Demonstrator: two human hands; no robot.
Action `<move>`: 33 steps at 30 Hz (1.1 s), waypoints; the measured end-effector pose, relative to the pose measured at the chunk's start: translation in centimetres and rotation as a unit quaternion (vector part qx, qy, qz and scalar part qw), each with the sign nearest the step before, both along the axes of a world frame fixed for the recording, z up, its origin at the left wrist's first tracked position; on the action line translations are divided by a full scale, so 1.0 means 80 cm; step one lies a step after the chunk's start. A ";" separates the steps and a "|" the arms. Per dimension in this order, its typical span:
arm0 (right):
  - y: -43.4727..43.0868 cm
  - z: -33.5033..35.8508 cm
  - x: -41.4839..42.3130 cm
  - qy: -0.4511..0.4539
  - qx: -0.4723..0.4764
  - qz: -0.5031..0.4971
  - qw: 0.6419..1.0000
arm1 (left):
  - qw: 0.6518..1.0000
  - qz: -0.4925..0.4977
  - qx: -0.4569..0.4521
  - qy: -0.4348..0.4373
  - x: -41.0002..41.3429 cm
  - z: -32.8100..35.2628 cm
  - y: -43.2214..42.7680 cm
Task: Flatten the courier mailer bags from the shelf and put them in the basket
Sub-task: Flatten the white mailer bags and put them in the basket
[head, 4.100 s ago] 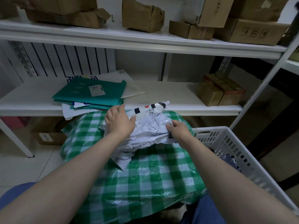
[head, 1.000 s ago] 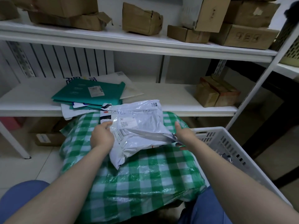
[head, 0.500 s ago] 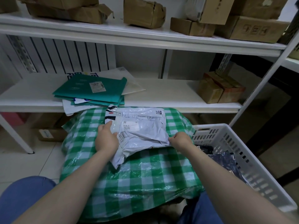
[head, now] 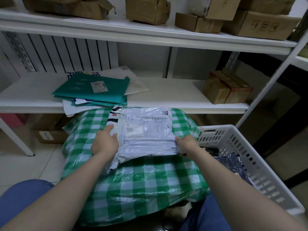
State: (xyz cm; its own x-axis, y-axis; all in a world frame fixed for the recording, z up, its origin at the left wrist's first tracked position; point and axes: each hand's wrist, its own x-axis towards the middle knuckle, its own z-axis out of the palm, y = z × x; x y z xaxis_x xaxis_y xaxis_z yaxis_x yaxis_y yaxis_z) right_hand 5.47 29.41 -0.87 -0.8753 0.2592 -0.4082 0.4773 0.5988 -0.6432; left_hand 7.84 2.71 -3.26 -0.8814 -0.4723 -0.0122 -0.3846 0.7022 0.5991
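A crinkled white courier mailer bag (head: 146, 130) with labels and handwriting lies on a green-and-white checked bundle (head: 133, 177) in front of me. My left hand (head: 105, 142) rests flat on the bag's left edge with the fingers stretched forward. My right hand (head: 186, 145) pinches the bag's near right corner. A stack of teal and white mailer bags (head: 93, 89) lies on the middle shelf (head: 175, 97). The white slotted basket (head: 241, 147) stands at my right with dark bags (head: 233, 164) inside.
Brown cardboard boxes (head: 226, 89) sit at the right end of the middle shelf, and more boxes (head: 148, 9) fill the top shelf. A box (head: 48, 135) stands on the tiled floor under the shelf. My knees in blue trousers (head: 21, 200) flank the bundle.
The white bag went from bunched up, to lifted and turned over, to lying spread flat on the checked bundle. My left hand slid to its left edge, my right hand to its near right corner.
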 end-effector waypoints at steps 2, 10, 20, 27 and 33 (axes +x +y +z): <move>-0.001 0.005 0.005 -0.025 0.003 0.058 0.998 | 0.999 0.003 0.006 -0.033 0.002 -0.002 0.004; 0.006 0.000 -0.002 -0.061 0.184 0.114 0.974 | 0.981 -0.010 -0.147 -0.125 0.008 0.022 0.017; -0.001 -0.011 -0.021 -0.007 0.067 0.012 0.998 | 0.997 0.030 0.035 -0.067 0.003 0.007 0.022; 0.002 -0.012 -0.016 -0.093 0.183 0.088 0.975 | 0.992 0.002 -0.097 -0.081 0.000 -0.002 0.012; 0.009 -0.025 -0.026 -0.009 -0.015 0.044 0.999 | 0.970 -0.028 -0.237 -0.041 -0.012 0.004 0.031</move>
State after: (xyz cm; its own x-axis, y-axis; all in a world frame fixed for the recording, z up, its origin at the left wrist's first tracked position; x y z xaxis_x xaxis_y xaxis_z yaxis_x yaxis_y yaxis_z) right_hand 3.37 30.12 -2.89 -0.8866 0.1682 -0.4308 0.4350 0.6201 -0.6529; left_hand 6.89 5.21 -2.91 -0.9108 -0.3940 0.1232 -0.3711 0.9122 0.1736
